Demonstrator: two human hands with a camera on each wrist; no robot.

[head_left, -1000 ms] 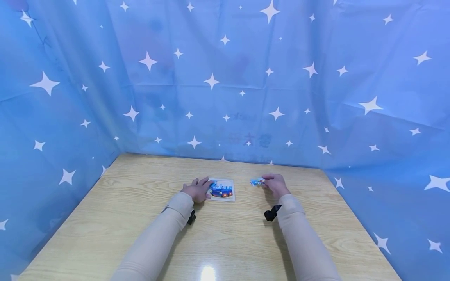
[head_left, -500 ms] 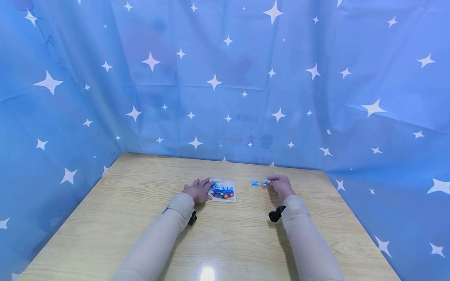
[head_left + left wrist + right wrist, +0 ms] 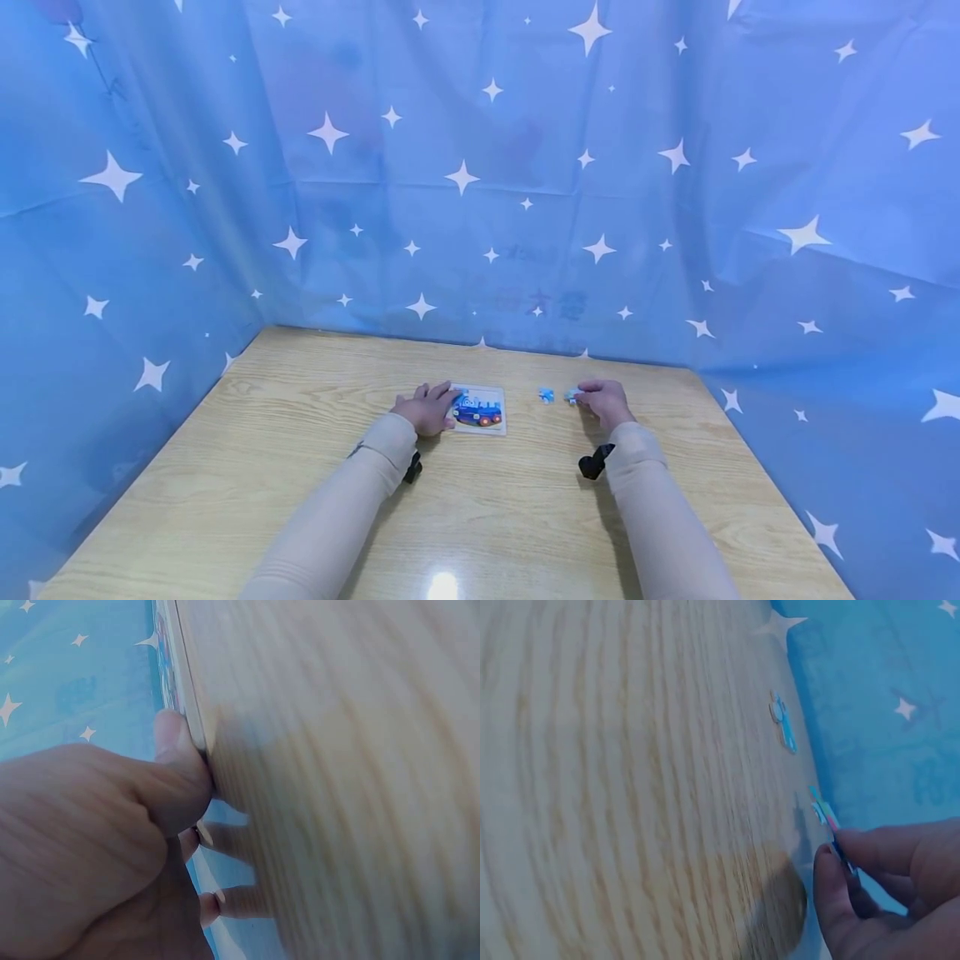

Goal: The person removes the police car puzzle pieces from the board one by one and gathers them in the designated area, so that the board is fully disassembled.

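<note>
A square jigsaw puzzle board point(image 3: 478, 410) with a blue cartoon train lies on the wooden table. My left hand point(image 3: 426, 408) rests at its left edge, fingers spread, one reaching onto the picture. In the left wrist view the thumb point(image 3: 176, 742) touches the board's side, and two fingertips point(image 3: 208, 907) meet the tabletop. To the right of the board my right hand point(image 3: 606, 402) pinches a small light-blue puzzle piece point(image 3: 573, 396) between thumb and index finger, close to the tabletop. Another blue puzzle piece point(image 3: 546, 395) lies flat between the board and that hand.
The wooden table point(image 3: 495, 517) reaches back to a blue curtain point(image 3: 420, 167) with white stars, which also hangs along both sides. A black wrist device point(image 3: 595, 462) sits under the right cuff, and another black device point(image 3: 412, 468) under the left.
My right hand has drawn slightly right, leaving one puzzle piece lying apart. The pinched piece shows a lighter blue face than before. My left hand stays at the board.
</note>
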